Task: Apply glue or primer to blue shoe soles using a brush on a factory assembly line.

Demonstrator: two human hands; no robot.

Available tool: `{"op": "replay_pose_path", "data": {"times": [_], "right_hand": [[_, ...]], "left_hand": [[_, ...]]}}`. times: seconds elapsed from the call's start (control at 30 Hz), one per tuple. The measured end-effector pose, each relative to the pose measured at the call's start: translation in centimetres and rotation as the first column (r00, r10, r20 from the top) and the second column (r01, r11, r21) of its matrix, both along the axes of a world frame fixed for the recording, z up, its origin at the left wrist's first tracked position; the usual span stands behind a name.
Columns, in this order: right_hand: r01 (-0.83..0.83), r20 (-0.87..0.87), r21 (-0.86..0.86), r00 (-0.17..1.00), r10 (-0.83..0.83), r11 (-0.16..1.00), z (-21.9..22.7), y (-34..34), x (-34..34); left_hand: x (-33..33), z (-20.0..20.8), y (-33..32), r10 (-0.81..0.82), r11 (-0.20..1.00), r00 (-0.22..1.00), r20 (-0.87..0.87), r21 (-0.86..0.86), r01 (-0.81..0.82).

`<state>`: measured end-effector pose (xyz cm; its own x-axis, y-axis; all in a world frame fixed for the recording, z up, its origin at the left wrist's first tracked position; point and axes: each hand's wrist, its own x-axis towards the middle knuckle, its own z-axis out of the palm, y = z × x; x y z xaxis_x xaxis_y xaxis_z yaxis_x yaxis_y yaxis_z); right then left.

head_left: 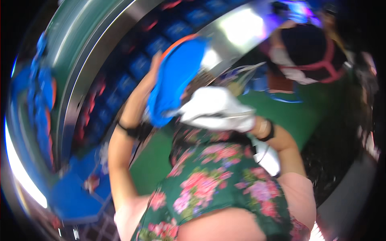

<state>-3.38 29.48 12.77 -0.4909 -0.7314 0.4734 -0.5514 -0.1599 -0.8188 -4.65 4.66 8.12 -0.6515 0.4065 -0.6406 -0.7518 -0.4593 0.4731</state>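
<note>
My left hand (155, 67) is closed on the edge of a long, rounded blue piece with an orange rim (177, 78), held up tilted in front of me. Motion blur hides its exact kind. At my right hand (257, 125) is a bunched white cloth (215, 108), which covers the fingers and seems gripped by them. The cloth's left end meets or overlaps the lower edge of the blue piece. Both wrists carry dark bands.
A curved metal-edged line (86, 54) with rows of blue and red pieces runs along the left and far side. More blue-and-orange pieces (42, 96) hang at far left, above a blue surface (76, 193). Another person (305, 50) in pink straps works at far right, by a brown box (280, 82).
</note>
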Motion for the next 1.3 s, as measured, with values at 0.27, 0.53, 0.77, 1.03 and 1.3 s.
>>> {"op": "replay_pose_path", "data": {"times": [0.27,0.53,0.77,1.03,1.3], "right_hand": [[0.323,0.734,-0.194,0.674,-0.082,0.926,-2.4,0.3,0.1],[0.363,0.282,0.001,0.894,-0.349,0.932,0.7,2.5,-0.9],[0.374,0.257,-0.078,0.903,-0.344,0.924,-2.8,2.8,0.8],[0.385,0.353,-0.174,0.884,-0.307,0.907,-3.1,2.3,2.7],[0.391,0.246,-0.301,0.913,-0.326,0.870,-0.1,1.0,2.6]], "left_hand": [[4.0,-12.7,-4.2,0.040,0.947,0.986,-0.165,0.321,0.015],[1.2,-8.1,2.4,0.476,0.840,0.879,-0.039,0.316,-0.441],[0.6,-6.6,2.5,0.518,0.804,0.849,-0.108,0.399,-0.440],[-2.2,5.0,18.1,0.609,0.725,0.789,-0.085,0.463,-0.510],[12.4,0.2,6.3,0.620,0.686,0.779,-0.089,0.544,-0.484]]}}
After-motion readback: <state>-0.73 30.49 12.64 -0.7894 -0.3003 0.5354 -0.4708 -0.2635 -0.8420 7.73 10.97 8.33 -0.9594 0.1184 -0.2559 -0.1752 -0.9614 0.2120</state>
